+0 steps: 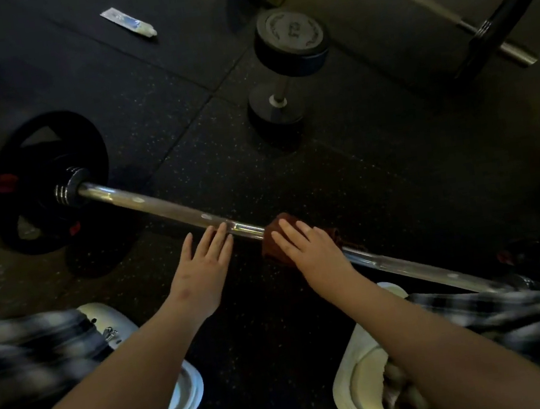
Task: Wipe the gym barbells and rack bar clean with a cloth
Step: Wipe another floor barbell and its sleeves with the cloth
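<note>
A chrome barbell (159,207) lies on the dark rubber floor, running from a black plate (42,179) at the left down to the lower right. A reddish-brown cloth (274,238) is draped over the bar near its middle. My right hand (309,250) lies flat on the cloth with straight fingers, pressing it onto the bar. My left hand (206,264) is stretched out beside it, its fingertips touching the bare bar just left of the cloth. A second barbell (441,6) with a dark plate lies at the upper right.
A dumbbell (287,61) stands on end beyond the bar, in the middle of the floor. A small white tube (129,22) lies at the top. My two white shoes (120,330) (364,384) are planted close behind the bar.
</note>
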